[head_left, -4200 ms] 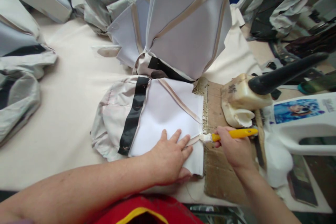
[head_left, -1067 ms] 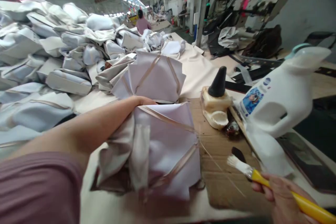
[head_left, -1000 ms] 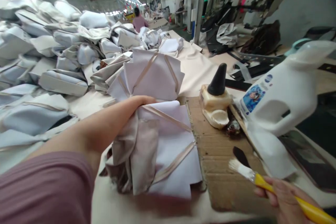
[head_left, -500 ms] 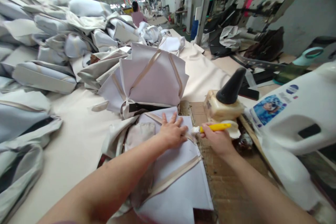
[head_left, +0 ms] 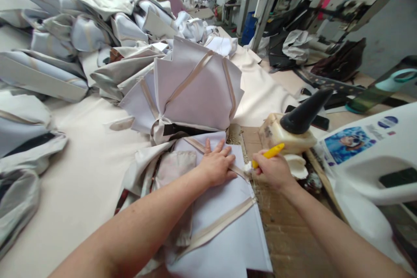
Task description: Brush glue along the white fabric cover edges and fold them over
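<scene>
A pale bag piece (head_left: 224,217) with beige straps lies opened out in front of me, one panel flat and another panel (head_left: 198,82) standing up behind it. My left hand (head_left: 216,165) presses flat on the lying panel, fingers spread, next to a strap. In my right hand (head_left: 272,169) is a brush with a yellow handle (head_left: 273,150). Its white bristles (head_left: 248,168) touch the panel's right edge near the strap end. Worn cardboard (head_left: 283,221) lies under that edge.
A cream container with a black cone-shaped top (head_left: 299,113) stands beyond my right hand. Right of it are a large white jug (head_left: 365,152) and a green bottle (head_left: 374,91). Similar pale bags (head_left: 55,34) are heaped at the left. A person (head_left: 176,4) is far back.
My right hand has drawn the brush slightly towards me along the panel's edge, and the handle is now tilted more steeply. My left hand stays on the panel. The camera view has shifted.
</scene>
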Tool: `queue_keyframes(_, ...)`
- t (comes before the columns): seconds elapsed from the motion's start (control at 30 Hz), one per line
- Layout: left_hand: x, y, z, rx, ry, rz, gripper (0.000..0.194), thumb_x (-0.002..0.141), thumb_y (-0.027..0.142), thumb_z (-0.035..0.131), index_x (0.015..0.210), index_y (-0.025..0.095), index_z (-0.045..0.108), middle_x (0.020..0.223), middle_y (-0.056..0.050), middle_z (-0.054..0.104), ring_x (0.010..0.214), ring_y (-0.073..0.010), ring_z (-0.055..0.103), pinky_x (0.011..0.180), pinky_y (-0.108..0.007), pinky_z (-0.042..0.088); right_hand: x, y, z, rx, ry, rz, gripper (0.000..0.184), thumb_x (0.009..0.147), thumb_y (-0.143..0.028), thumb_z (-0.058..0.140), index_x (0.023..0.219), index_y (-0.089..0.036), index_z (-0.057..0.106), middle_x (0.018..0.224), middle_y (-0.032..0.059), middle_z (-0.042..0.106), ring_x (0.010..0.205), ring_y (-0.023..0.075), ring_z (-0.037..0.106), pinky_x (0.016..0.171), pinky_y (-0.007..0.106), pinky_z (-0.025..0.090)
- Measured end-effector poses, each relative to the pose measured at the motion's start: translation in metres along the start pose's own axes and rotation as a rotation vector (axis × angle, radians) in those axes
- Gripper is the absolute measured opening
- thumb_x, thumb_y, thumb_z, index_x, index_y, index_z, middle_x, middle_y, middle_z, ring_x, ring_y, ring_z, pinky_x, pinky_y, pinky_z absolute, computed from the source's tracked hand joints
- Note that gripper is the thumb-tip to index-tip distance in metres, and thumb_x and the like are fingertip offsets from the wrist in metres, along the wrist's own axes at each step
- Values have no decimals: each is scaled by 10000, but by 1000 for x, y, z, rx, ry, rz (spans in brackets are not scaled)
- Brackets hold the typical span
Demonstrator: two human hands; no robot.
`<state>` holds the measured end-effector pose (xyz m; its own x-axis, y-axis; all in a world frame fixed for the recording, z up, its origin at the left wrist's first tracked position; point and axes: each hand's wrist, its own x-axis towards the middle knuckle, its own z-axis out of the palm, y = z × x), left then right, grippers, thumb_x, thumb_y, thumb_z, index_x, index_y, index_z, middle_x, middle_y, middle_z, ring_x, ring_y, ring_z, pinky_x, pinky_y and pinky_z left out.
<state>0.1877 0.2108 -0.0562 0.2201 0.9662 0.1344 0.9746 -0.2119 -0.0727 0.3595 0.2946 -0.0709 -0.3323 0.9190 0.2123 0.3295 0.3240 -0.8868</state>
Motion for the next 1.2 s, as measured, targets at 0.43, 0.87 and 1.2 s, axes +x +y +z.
queue_keyframes(0.43,2,-3,-2,-21,-16,23,425,803,530,553,1111,238,568,1326,-83,445,1366,-350,139,990,-744,13,-13,-1,-3,83,-36,83,216,691,-333,514,519,-204,498,419,-20,498,406,141,489,450,254,386)
queue_keyframes(0.87,1,-3,4,-22,-12,20,466,807,519,551,1203,273,536,1412,-75,397,1380,-325,128,982,-712,-98,-32,9,-7,77,-22,22,239,747,-357,488,579,-192,529,453,-17,531,470,145,523,546,264,416)
queue_keyframes(1.2,1,-2,6,1,-7,18,469,794,509,563,1199,274,548,1419,-69,391,1386,-327,110,1010,-672,-118,-46,10,-4,-2,21,71,229,728,-333,488,539,-204,501,403,-30,491,420,135,476,505,262,378)
